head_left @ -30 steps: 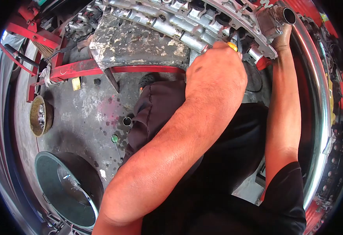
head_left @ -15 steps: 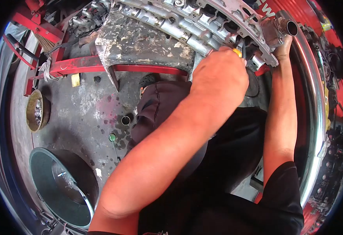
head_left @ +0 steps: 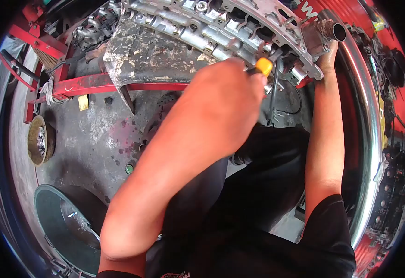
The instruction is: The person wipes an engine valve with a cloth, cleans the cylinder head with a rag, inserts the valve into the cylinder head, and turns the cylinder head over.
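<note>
A metal cylinder head [head_left: 239, 37] with rows of round openings lies slantwise at the top of the view. My left hand [head_left: 223, 95] is closed around a screwdriver-like tool with a black and yellow handle [head_left: 264, 66]. Its grey shaft points at the cylinder head's near side; where the tip sits is hard to see. My right hand [head_left: 328, 58] grips the head's right end, beside a housing with an open pipe stub [head_left: 338, 32]. Most of its fingers are hidden behind that housing.
A dirty, paint-flecked metal surface [head_left: 161, 60] sits on a red frame [head_left: 84, 85] at left. A dark bucket [head_left: 49, 208] and a brown bowl [head_left: 38, 139] of small metal parts stand on the floor. A shiny thick tube [head_left: 369, 125] runs down the right side.
My left hand has moved left and back from the cylinder head, exposing more of the yellow handle. The right hand stays at the end. The whole view has shifted slightly.
</note>
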Tool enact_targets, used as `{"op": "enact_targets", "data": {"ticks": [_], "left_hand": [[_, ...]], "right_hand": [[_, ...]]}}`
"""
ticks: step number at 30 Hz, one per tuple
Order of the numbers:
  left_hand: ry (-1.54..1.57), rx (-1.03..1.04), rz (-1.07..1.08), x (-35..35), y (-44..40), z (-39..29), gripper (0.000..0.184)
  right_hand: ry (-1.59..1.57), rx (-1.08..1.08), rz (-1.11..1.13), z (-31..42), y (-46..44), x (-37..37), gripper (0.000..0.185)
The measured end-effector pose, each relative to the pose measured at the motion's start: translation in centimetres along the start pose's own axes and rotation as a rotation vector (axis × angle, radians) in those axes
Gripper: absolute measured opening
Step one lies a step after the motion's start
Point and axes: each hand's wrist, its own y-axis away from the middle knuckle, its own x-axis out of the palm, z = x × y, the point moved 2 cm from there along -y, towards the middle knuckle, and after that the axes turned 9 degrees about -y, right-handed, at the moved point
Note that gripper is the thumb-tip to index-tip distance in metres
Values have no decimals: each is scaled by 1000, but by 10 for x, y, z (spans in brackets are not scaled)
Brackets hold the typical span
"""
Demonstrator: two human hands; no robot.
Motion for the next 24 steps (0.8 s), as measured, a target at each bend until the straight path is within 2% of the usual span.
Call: {"op": "enact_targets", "data": {"ticks": [1,3,4,5,6,7,8,9,11,12,13,14,15,16,17,19,20,23,24], "left_hand": [[-3,-83,95,-7,9,2,28],[326,-521,69,-23,37,23,36],[671,-597,37,-40,53,24,40],[812,-627,-135,-49,81,46,40],[877,-655,-190,-63,108,69,46],[882,-620,-138,-79,134,91,40],[728,-744,-150,-88,164,108,36],[568,-886,-169,-91,198,128,37],[297,-1089,-85,-86,296,183,33],[-60,-1047,65,-79,340,199,29],[-105,-1127,65,-66,373,199,30],[-324,-966,-11,-32,512,270,29],[-101,-1378,57,-18,550,271,30],[-240,-1329,134,5,613,283,30],[-378,-1275,212,21,661,297,31],[-512,-1462,455,44,672,284,30],[-742,-1355,626,56,656,270,32],[-1027,-1450,774,78,661,287,45],[-810,-1624,676,80,661,297,46]], "right_hand": [[-16,15,33,-1,-5,-6,54],[70,-33,50,-2,-11,-20,54],[154,-79,66,0,-13,-22,54],[148,-86,66,4,-11,-22,54],[94,9,94,8,-4,-18,53],[36,103,123,9,1,-14,53],[-48,148,150,12,1,-13,57],[-69,211,351,24,-2,-14,73],[-32,149,305,51,30,23,77],[19,65,371,58,32,27,77],[27,56,374,60,33,31,77],[220,-72,412,60,36,36,70],[410,-200,445,60,40,40,64],[565,-266,433,60,44,42,60],[561,-215,418,64,46,41,52],[701,-237,325,64,52,49,47],[727,-201,284,64,51,50,40],[667,-223,215,57,45,49,34],[635,-230,225,56,45,48,28]]}}
